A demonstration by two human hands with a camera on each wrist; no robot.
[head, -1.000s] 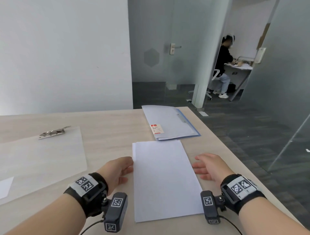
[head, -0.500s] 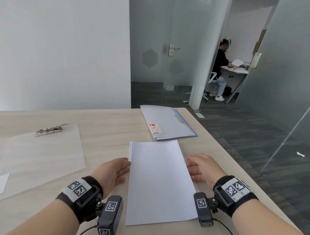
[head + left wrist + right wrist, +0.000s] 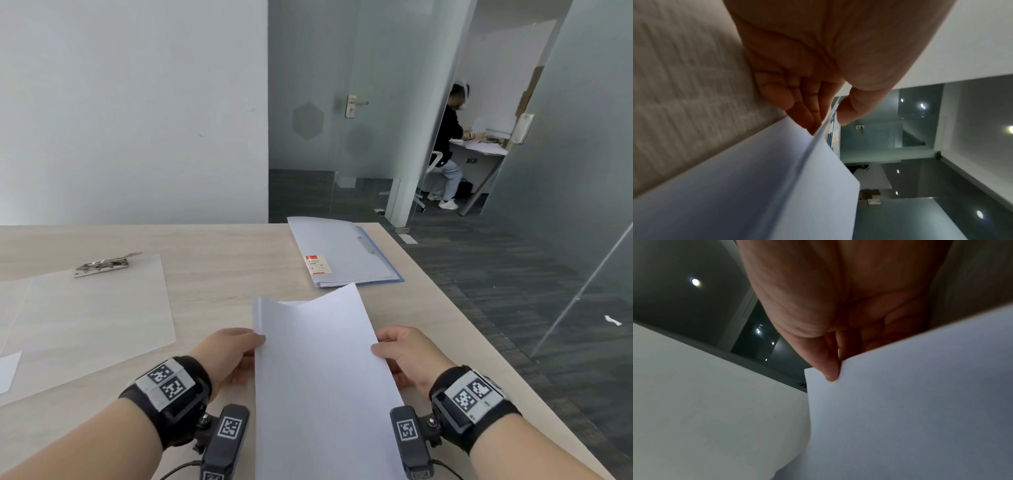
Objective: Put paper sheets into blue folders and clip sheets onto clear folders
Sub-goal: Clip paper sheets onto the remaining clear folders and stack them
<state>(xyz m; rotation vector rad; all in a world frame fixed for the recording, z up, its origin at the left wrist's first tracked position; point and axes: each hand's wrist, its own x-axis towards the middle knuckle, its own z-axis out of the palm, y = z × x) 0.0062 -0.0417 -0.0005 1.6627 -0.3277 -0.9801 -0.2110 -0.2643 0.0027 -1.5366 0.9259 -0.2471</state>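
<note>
White paper stack [image 3: 322, 370] now lifted off table [image 3: 212, 274], flat a second ago. Left hand [image 3: 229, 353] and right hand [image 3: 407, 356] pinching side edges. Probably headed for blue folder [image 3: 346, 253].

The near end of the sheets [image 3: 322, 370] is cut off by the head view's lower edge, and the fingers beneath them are hidden there. The print on the folder [image 3: 342, 253] label [image 3: 318, 264] is too small to be read. The table [image 3: 684, 81] is blurred in the left wrist view.
</note>
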